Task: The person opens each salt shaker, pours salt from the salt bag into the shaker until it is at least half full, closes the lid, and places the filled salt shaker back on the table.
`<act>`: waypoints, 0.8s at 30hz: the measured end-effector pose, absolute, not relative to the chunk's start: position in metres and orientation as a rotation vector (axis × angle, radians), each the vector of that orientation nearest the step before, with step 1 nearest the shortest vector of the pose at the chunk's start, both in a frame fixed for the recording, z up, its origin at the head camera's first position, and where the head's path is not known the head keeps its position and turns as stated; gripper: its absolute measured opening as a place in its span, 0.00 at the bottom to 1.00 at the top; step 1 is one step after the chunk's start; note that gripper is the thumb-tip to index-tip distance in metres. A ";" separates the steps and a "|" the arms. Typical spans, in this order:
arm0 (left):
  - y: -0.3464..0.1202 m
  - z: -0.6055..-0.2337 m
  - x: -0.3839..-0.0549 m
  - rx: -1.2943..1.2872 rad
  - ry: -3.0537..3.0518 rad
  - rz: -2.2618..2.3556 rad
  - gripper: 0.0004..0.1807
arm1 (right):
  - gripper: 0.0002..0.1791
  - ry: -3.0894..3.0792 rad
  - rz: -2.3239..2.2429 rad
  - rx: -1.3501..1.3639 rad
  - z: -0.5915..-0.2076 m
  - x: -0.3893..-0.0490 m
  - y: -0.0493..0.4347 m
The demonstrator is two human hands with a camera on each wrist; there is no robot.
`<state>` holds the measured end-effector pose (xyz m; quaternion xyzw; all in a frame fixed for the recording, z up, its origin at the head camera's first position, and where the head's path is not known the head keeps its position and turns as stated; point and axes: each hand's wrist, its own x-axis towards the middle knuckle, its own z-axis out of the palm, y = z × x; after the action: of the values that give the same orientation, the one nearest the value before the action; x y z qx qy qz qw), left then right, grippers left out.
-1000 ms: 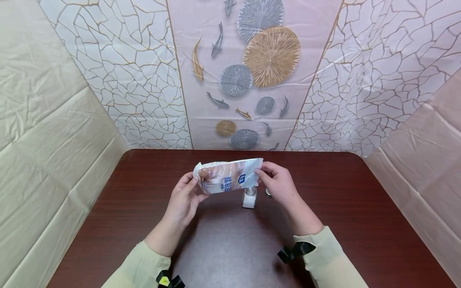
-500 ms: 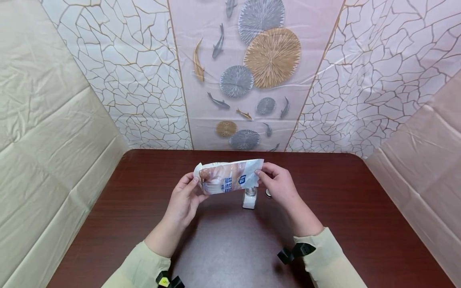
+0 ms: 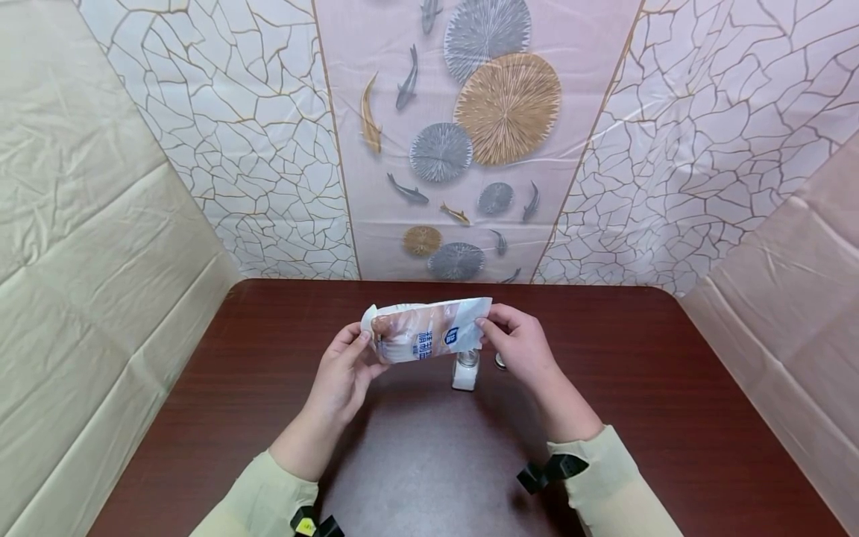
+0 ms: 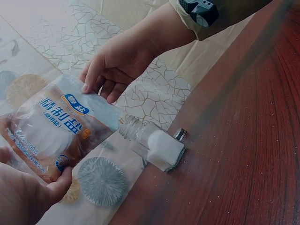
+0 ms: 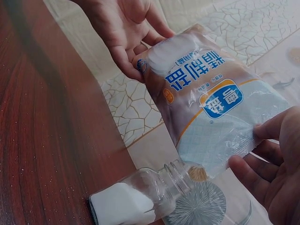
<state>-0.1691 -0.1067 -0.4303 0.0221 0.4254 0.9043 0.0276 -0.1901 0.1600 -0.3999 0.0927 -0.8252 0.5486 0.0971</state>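
Far left: beige cloth (image 3: 87, 246) hung along the side of the dark red counter (image 3: 624, 388). My left hand (image 3: 344, 369) pinches the packet (image 3: 429, 328) by its left end, thumb on the near face. The packet is held up, tilted, between both hands, above the counter. Below its right part stands a glass jar (image 3: 465, 375), partly filled with white powder (image 4: 165, 146). Right of the jar, a small round cap (image 3: 499, 361), partly covered by my right hand (image 3: 520, 343), which pinches the packet's right end. Behind all, the patterned backdrop (image 3: 496, 231).

From the head, the packet blocks the jar's mouth; both wrist views show the bare threaded neck close by the packet's edge. Whether they touch, I cannot tell. Left wrist view alone shows white specks (image 4: 261, 172) scattered over the counter.
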 end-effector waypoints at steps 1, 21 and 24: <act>-0.107 -0.430 -0.169 0.068 1.313 2.792 0.14 | 0.09 -2.441 1.628 0.271 -0.400 -0.190 0.160; -0.106 -0.432 -0.170 0.068 1.309 2.794 0.13 | 0.09 -2.438 1.644 0.271 -0.403 -0.191 0.162; -0.106 -0.431 -0.171 0.073 1.309 2.792 0.13 | 0.10 -2.437 1.658 0.264 -0.402 -0.191 0.162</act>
<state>-0.1705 -0.1060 -0.4313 0.0236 0.4242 0.9048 0.0285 -0.1909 0.1619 -0.4024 0.0889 -0.8201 0.5579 0.0911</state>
